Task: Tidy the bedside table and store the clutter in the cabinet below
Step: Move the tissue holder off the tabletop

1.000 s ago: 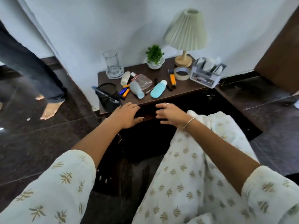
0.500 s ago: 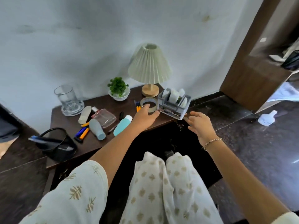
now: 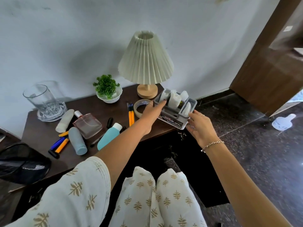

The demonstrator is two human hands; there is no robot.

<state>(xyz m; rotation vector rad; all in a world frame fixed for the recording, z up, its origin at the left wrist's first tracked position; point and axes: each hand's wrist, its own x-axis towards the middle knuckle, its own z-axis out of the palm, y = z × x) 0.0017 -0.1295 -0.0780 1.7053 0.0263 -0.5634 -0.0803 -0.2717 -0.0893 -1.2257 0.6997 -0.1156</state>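
Note:
A grey organiser box with white items in its compartments sits at the right front corner of the dark wooden bedside table. My left hand grips its left side, fingers over the rim. My right hand holds its right front corner. Clutter lies on the table: a tape roll, orange pencils, a teal bottle, a blue-grey tube, a perfume bottle, a white tube and pens. The cabinet below is dark.
A pleated lamp, a small plant in a white bowl and a glass on a saucer stand at the back. A black mesh basket sits at the left edge. A wooden door is to the right. My knees are below.
My view turned right and closer to the table. Both hands moved from the table's front edge to the grey organiser box and took hold of its two sides.

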